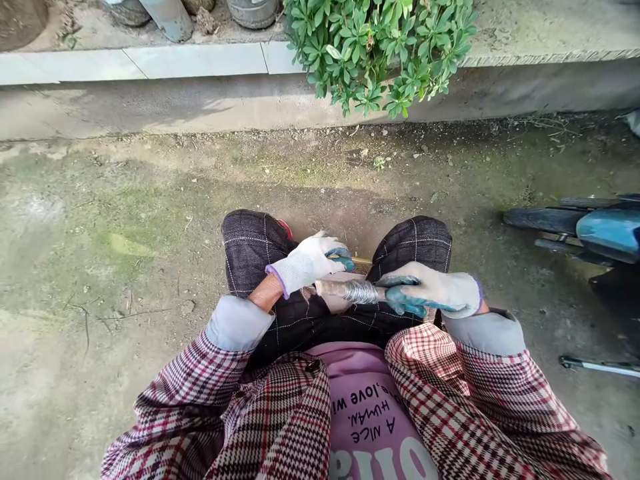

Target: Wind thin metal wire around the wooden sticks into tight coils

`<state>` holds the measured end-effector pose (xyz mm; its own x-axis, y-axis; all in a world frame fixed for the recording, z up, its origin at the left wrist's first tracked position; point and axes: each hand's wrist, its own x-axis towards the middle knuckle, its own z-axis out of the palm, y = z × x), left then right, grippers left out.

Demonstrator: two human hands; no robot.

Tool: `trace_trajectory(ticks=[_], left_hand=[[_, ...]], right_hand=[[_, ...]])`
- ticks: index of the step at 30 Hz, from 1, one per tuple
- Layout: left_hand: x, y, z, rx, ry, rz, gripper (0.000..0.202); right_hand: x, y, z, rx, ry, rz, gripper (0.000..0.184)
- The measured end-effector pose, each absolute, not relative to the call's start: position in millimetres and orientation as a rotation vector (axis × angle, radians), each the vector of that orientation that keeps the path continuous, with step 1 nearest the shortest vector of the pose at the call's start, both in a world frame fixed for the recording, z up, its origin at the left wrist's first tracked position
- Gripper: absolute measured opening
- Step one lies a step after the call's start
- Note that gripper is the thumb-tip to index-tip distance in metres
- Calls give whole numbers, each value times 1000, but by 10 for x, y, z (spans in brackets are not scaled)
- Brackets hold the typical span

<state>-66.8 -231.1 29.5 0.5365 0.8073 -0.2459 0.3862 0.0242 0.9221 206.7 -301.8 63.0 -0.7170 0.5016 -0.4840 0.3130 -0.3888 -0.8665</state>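
Both hands wear white gloves with teal palms and work above my lap. My right hand (pixel 430 291) is wrapped round one end of a short wooden stick (pixel 333 289) that lies across my thighs. A band of thin silvery wire (pixel 361 292) is wound round the stick's middle. My left hand (pixel 309 262) hovers just above the stick's free end, fingers curled in a pinch near a thin yellowish strand (pixel 361 260). What the pinch holds is too small to make out. I sit with my knees in dark checked trousers.
Bare, mossy concrete ground (pixel 125 220) stretches in front of my knees. A leafy green plant (pixel 383 50) hangs over a low kerb (pixel 150 63) at the back. A blue scooter (pixel 595 230) stands at the right edge, with a metal rod (pixel 597 366) below it.
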Motion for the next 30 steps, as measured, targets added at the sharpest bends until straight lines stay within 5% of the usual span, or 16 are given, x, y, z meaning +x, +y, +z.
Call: trace_trajectory(ticks=[11,15,19,25,30], left_hand=[[-641,-2407,356,1734,970,265,13],[-564,-2471,410,1673,967,272,15],[-516,-2520,479,1526,980,245,16],[-519,-2501,368,1302,994,261,20],[-595,-2409,216,1387,912,313,17]], right_hand=[[2085,-3067,246,-1934,-2221,1021,25],[2162,-3019,300,-2059,-2094,840,28],[2231,-3016,370,-2049,-1786,946,30],[2189,-3078,492,-1679,-1212,1530,47],[2077,-3087,626,-1310,-1383,2003,51]])
